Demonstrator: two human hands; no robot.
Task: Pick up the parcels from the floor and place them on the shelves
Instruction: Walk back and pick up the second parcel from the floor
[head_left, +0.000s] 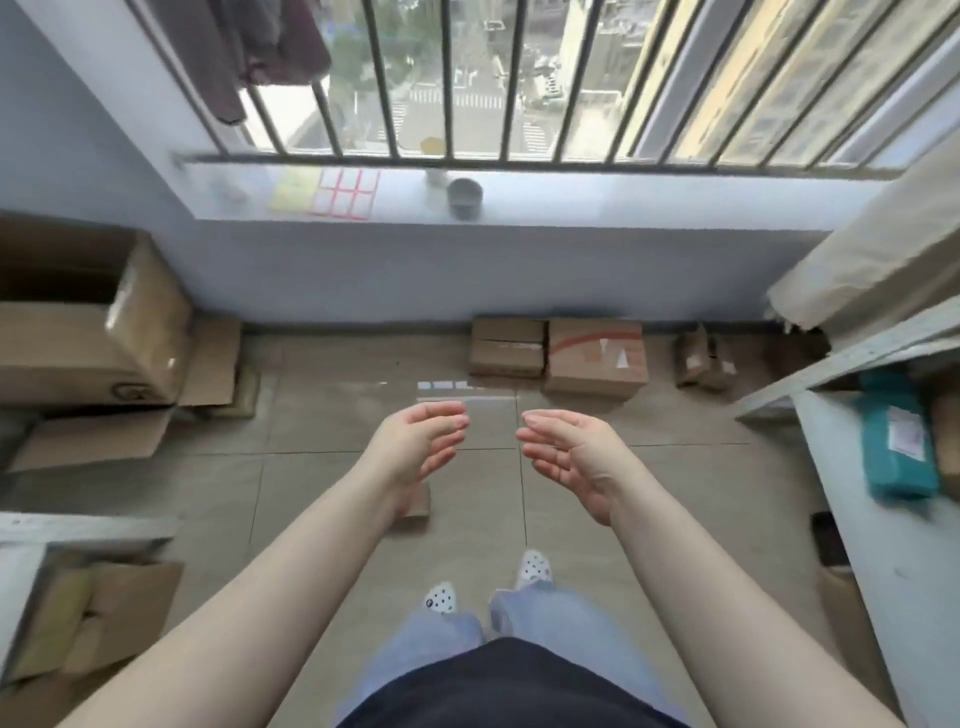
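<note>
3 parcels are sitting on the far side of the tiled floor (649, 493), lined up along the base of the pale blue wall (363, 270): a small brown carton (507, 347), a larger carton with red marking (597, 361) touching its right side, and a smaller crumpled box (698, 358) further right, apart from those 2. A flat piece of cardboard (418, 506) is lying nearer, partly hidden under my left wrist.

I am holding both arms out over the floor. My left hand (415, 447) and my right hand (569, 454) are spread wide, palms turned toward each other with a gap between them, gripping nothing.

On the right, a white shelf (883, 545) is carrying a teal parcel (896, 441) with a paper label, and a cloth-covered bundle (872, 260) is resting above it. On the left, a big open cardboard box (93, 322) is standing over flattened cartons, and more cardboard is stacked in a shelf at the near left (93, 613).

Far ahead, the window sill (571, 197) is holding a grey cup (465, 196), a clear jar and sheets of stickers (345, 193), behind dark window bars (452, 78). Dark clothes (249, 47) are hanging at the far left. My white perforated clogs (535, 566) are standing on the near tiles.
</note>
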